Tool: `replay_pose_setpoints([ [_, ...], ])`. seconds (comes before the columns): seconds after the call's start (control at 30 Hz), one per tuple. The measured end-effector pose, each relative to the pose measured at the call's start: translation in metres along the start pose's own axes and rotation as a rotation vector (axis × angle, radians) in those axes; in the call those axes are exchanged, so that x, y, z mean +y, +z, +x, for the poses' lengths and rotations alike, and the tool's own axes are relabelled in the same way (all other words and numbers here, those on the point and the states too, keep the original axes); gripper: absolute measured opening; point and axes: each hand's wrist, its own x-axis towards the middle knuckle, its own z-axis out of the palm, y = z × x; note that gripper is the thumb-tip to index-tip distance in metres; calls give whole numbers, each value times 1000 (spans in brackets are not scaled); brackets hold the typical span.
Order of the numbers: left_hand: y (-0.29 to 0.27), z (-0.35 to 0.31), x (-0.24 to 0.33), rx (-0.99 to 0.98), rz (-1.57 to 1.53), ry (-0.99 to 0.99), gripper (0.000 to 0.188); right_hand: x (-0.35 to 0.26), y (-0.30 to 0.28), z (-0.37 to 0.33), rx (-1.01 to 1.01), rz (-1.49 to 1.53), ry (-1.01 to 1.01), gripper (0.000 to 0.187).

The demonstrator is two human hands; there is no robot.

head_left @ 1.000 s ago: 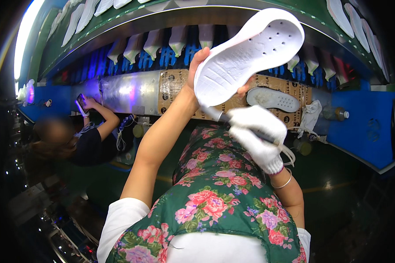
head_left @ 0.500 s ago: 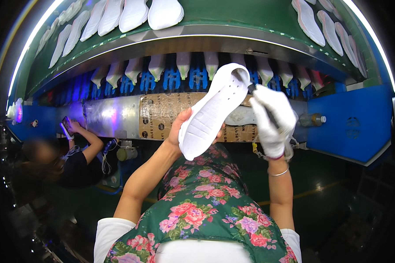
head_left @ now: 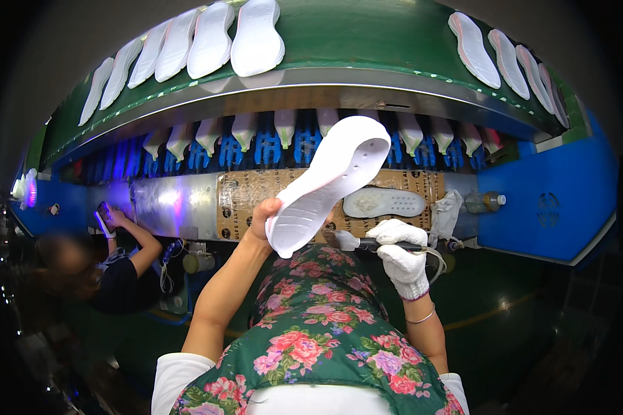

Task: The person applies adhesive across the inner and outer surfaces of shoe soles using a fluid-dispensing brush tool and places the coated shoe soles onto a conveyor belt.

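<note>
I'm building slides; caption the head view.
A bare left hand holds a white sole; the gloved right hand grips a black-handled brush.

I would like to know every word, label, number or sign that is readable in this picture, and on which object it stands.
Brown cardboard: repeated dark capital letters and round dark marks; I do not copy the wording.
White shoe sole in the left hand: no readable text.
Phone at left: too small to read.
</note>
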Motion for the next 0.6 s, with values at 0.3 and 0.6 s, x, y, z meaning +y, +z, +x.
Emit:
replay_pose_setpoints([
  [0.3,8,4,-3,-11,-103,-20,99,11,-19,-18,138,533,50,16],
  [0.6,10,3,-31,-18,-165,-100,90,-58,12,62,39,636,-197,29],
])
